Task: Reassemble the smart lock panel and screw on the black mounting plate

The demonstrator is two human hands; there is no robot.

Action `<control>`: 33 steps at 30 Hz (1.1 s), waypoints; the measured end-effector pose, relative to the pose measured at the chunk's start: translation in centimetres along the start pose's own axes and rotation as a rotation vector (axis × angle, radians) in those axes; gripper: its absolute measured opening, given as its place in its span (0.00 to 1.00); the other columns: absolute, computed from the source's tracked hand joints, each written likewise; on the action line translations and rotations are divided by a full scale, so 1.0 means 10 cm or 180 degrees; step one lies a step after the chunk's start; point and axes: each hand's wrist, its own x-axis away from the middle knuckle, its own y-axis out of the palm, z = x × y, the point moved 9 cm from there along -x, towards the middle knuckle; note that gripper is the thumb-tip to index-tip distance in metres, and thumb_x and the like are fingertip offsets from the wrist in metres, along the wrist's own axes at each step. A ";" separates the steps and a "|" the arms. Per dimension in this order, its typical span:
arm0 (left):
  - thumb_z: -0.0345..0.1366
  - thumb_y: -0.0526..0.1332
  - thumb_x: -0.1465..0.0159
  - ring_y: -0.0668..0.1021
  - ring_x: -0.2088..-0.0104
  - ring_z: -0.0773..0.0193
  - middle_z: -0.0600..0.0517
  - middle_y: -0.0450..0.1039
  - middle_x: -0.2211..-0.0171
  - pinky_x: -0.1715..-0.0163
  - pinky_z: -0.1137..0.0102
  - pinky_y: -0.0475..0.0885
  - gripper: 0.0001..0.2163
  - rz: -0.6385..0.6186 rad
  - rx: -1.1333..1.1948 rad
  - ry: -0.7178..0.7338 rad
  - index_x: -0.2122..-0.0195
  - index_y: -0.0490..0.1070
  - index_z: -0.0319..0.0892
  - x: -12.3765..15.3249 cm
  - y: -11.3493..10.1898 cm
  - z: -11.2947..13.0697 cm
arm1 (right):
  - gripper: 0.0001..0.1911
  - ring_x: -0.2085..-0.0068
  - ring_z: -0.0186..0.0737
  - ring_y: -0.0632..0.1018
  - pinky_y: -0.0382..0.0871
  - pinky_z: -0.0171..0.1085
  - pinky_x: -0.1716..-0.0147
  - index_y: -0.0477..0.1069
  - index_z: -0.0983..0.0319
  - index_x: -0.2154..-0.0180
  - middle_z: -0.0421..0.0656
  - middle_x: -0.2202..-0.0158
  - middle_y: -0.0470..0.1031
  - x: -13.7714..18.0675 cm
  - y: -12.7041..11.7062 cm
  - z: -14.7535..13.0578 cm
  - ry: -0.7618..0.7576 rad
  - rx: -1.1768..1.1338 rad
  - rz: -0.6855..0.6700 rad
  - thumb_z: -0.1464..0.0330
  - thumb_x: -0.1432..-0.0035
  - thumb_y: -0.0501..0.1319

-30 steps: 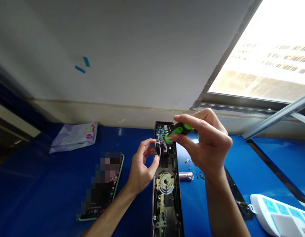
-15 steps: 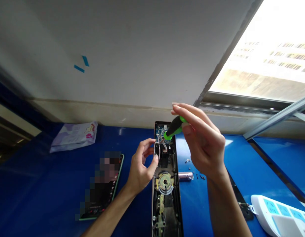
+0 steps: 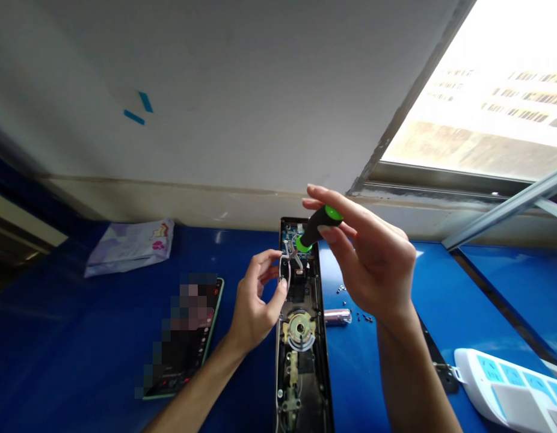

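A long open lock body [image 3: 301,337] lies on the blue table [image 3: 80,337], its brass mechanism and blue circuit board exposed. My right hand [image 3: 373,270] is closed around a black and green screwdriver [image 3: 315,227], whose tip points down at the circuit board at the far end. My left hand [image 3: 255,300] pinches the white wires [image 3: 288,264] at the left edge of the lock body and holds them aside.
A phone [image 3: 183,343] lies left of the lock. A plastic packet [image 3: 127,246] sits by the wall at the far left. Small dark screws [image 3: 350,304] and a pink cylinder [image 3: 337,317] lie right of the lock. A white power strip [image 3: 508,391] is at the lower right.
My right hand has turned the screwdriver from lying level to pointing down at the circuit board, and shifted slightly left. My left hand has kept its hold on the wires.
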 end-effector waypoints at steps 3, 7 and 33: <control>0.33 0.65 0.33 0.83 0.51 0.56 0.45 0.79 0.45 0.45 0.61 0.78 0.18 0.0006 0.0017 0.0052 0.43 0.69 0.45 0.01 0.00 0.01 | 0.21 0.60 0.40 0.84 0.84 0.43 0.61 0.83 0.49 0.46 0.41 0.57 0.83 0.00 -0.07 -0.05 -0.0113 0.0207 0.0339 0.74 0.38 0.73; 0.32 0.64 0.33 0.83 0.51 0.58 0.46 0.79 0.46 0.46 0.62 0.78 0.17 0.0001 0.0023 0.0102 0.43 0.69 0.45 0.01 0.00 0.02 | 0.21 0.58 0.40 0.83 0.84 0.42 0.60 0.80 0.49 0.42 0.43 0.55 0.82 -0.01 -0.05 -0.08 -0.0146 0.0438 0.0254 0.73 0.34 0.69; 0.31 0.63 0.31 0.83 0.51 0.61 0.47 0.79 0.46 0.45 0.65 0.78 0.16 -0.0074 0.0134 0.0265 0.43 0.68 0.45 0.00 0.03 0.05 | 0.23 0.41 0.44 0.82 0.82 0.44 0.41 0.76 0.53 0.41 0.41 0.44 0.83 0.00 0.10 -0.07 0.0308 -0.0375 -0.0925 0.79 0.31 0.62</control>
